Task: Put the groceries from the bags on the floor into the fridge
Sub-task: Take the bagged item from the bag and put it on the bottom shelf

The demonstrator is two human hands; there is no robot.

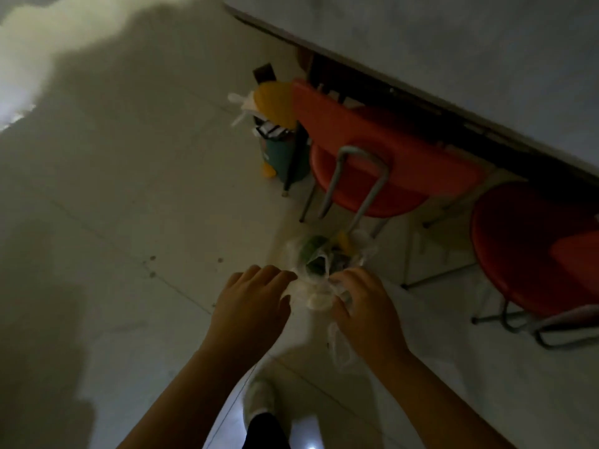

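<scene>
A clear plastic grocery bag point(316, 286) stands on the pale tiled floor just in front of me. Green produce point(311, 251) and something yellow point(343, 241) show through its open top. My left hand point(252, 306) grips the bag's left edge. My right hand point(363, 306) grips the right edge, with loose plastic trailing down under the wrist. Both hands hold the mouth of the bag between them. The fridge is out of view.
An orange chair point(382, 163) with metal legs stands right behind the bag, and a second orange chair point(534, 247) is at the right. A white table point(453, 43) runs above them. A teal and yellow bin point(278, 137) sits at the table's corner. My shoe point(259, 400) is below.
</scene>
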